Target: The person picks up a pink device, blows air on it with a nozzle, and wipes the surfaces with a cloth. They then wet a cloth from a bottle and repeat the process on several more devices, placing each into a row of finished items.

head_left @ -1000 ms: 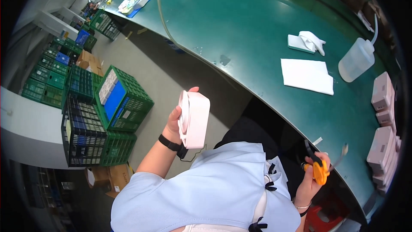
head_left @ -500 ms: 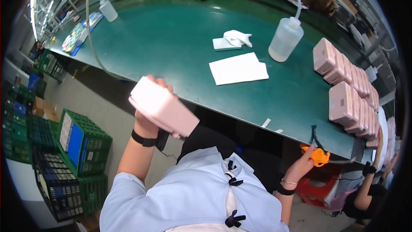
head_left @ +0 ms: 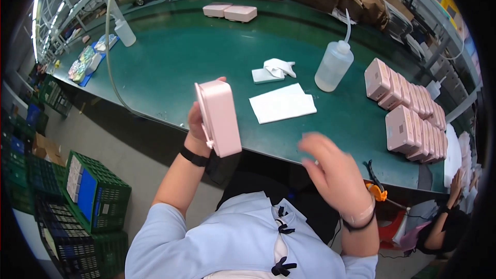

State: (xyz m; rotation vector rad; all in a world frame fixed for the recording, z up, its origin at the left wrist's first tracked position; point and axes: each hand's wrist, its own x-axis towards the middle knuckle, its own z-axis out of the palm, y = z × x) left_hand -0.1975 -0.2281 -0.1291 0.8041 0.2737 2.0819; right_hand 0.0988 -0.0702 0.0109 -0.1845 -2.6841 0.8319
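Head view: pink case [head_left: 219,118] held upright on edge at the green table [head_left: 170,57] edge; left hand [head_left: 196,119] wrapped around its back, fingers closed on it; right hand [head_left: 336,175] open, empty, blurred, well clear of case; white cloth [head_left: 282,103] just beyond.

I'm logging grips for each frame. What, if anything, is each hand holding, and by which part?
The left hand holds a pink case upright, gripped from behind along its back. The right hand holds nothing.
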